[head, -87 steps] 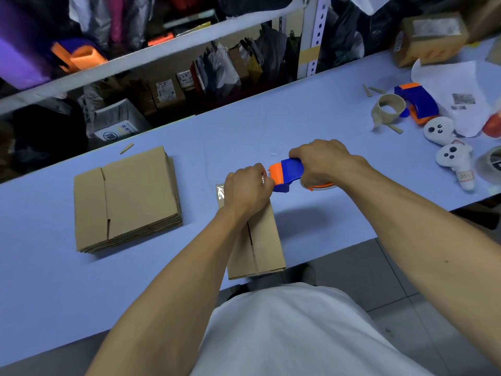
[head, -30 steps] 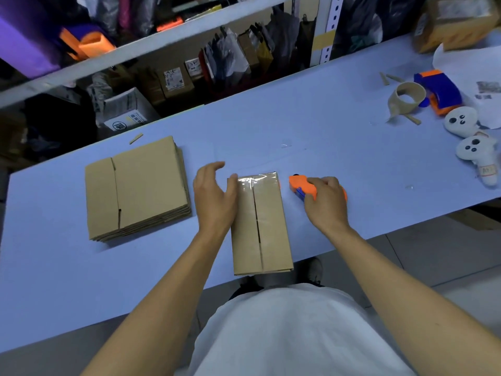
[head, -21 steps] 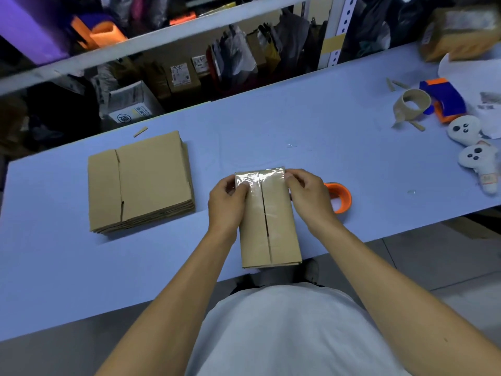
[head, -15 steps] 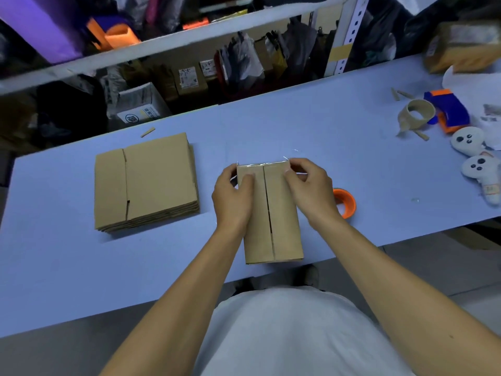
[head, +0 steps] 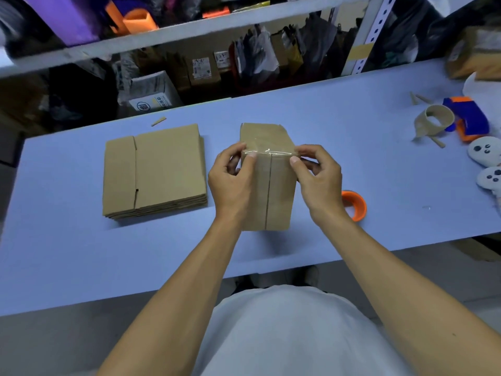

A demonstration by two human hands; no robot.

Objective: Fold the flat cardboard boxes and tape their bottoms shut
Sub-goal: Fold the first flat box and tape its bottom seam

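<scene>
Both hands have lifted the box (head: 267,183) off the tabletop (head: 352,147); left hand (head: 233,180) and right hand (head: 318,180) pinch its taped far edge. Shiny tape (head: 267,151) looks wrinkled there, so poor pressing might let it peel. Flat boxes (head: 154,169) wait alongside.

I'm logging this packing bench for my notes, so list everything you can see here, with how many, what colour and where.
Folded box: one, brown, mid-table, clear tape across its far edge.
Flat boxes: one stack, brown, left of the folded box.
Tape dispenser: one, orange, partly hidden behind the right wrist.
Second tape dispenser: one, blue and orange, far right.
Empty tape core: one, tan, beside that dispenser.
Controllers: two, white, right edge.
Table: one, light blue.
Shelving: white, behind the table, packed with bags and parcels.
Left hand: pinches the box's left far corner.
Right hand: pinches the right far corner.
</scene>
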